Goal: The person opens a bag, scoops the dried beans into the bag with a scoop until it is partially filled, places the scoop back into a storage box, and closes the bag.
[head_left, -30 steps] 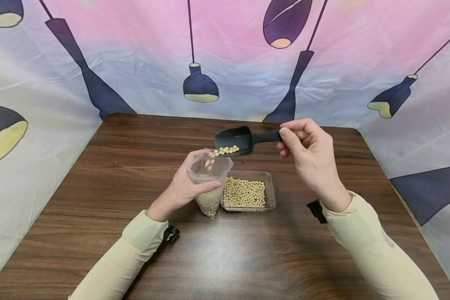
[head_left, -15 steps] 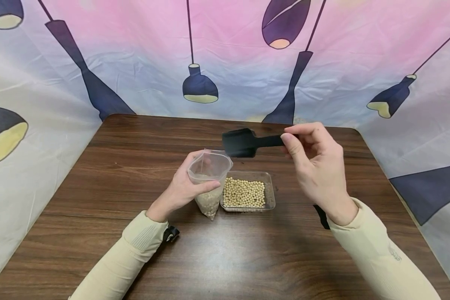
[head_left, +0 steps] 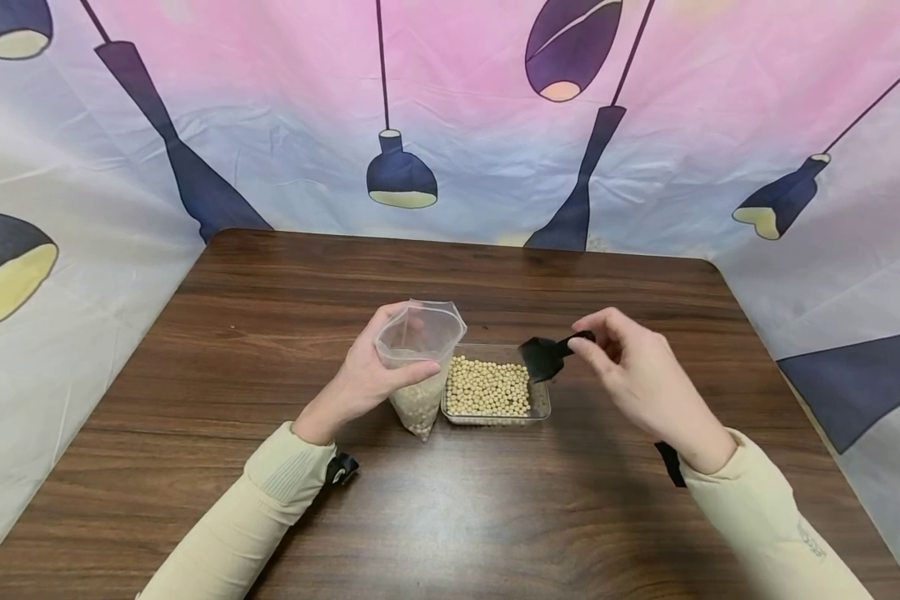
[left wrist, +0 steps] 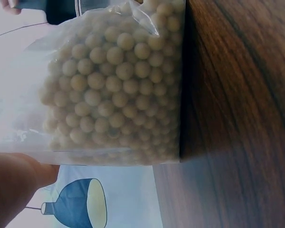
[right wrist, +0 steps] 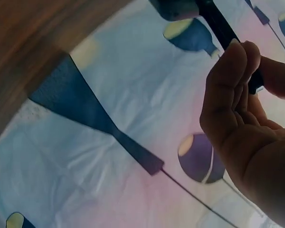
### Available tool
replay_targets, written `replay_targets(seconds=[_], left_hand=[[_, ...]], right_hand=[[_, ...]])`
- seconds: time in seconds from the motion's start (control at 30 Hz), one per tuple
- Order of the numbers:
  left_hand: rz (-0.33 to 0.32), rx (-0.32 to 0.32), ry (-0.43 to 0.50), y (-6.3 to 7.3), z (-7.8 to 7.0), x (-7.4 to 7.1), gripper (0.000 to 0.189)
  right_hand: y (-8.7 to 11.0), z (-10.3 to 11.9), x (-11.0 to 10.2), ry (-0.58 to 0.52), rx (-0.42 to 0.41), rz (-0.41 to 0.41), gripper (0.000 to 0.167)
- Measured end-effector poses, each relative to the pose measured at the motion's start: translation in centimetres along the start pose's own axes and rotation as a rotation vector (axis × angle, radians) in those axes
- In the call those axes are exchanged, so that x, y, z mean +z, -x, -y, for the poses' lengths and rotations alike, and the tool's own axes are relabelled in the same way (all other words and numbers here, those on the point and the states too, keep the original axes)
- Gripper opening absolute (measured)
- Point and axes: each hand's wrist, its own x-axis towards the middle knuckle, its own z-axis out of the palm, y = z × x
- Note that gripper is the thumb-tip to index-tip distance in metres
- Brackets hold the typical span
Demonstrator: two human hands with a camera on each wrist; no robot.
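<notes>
My left hand (head_left: 367, 371) holds a clear plastic bag (head_left: 420, 333) upright on the table, thumb in front and fingers round the back, its mouth spread open. Pale round soybeans (left wrist: 114, 85) fill the lower part of the bag in the left wrist view. Between the thumb and fingers of my right hand (head_left: 637, 371) is the handle of a black scoop (head_left: 543, 358). The scoop's blade hangs tilted down over the right end of a clear plastic box (head_left: 542, 408), which holds more soybeans (head_left: 487, 387). Whether the blade touches the beans I cannot tell.
Everything stands on a dark wooden table (head_left: 450, 517). The box sits right beside the bag. Behind the table hangs a cloth backdrop (head_left: 480, 167) printed with lamps.
The last beans have left the scoop at the bag's mouth. My right hand has swung the scoop down and right, over the box. The left hand and bag have stayed in place.
</notes>
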Motion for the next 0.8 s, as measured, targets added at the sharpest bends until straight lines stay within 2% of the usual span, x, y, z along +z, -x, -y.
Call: replay_targets(seconds=[0.1,0.2,0.47,0.8], left_hand=[[0.001,0.004,0.0,0.0,0.0,0.0,0.069],[0.001,0.003,-0.001,-0.1,0.0,0.1,0.068],[0.002,-0.01,0.004,-0.1,-0.1,0.2,0.068],[0.002,-0.029,0.005,-0.1,-0.1,0.3,0.067]], right_hand=[[0.2,-0.2,1.0,0.002,-0.003,0.018,0.012],[0.1,-0.1,1.8,0.021,-0.023,-0.002,0.011],[-0.4,-0.5,2.7,0.076,-0.049,-0.023,0.009],[-1.5,-2.5,2.6,-0.02,0.109,0.077,0.015]])
